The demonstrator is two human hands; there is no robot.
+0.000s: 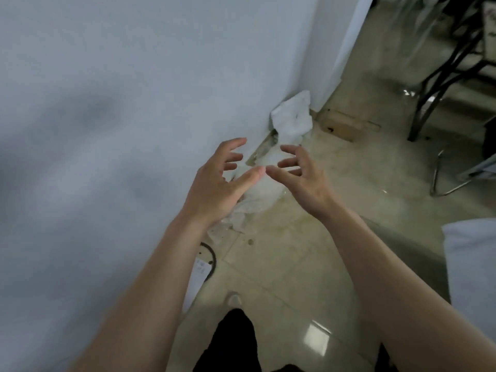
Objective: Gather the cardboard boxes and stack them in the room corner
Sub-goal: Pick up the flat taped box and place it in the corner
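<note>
My left hand [220, 181] and my right hand [300, 178] are stretched out in front of me, fingers spread, thumbs almost touching, holding nothing. Beyond them a flat brown cardboard piece [345, 126] lies on the tiled floor near the wall's end. A heap of white plastic wrapping and foam [291, 119] sits along the base of the white wall, partly hidden behind my hands. The picture is blurred.
A white wall [107, 130] fills the left side. Black chair legs [442, 84] and a metal frame [440, 181] stand at the right. A black cable [210, 255] and a paper lie by the wall. A white bag [472, 264] is at the right edge.
</note>
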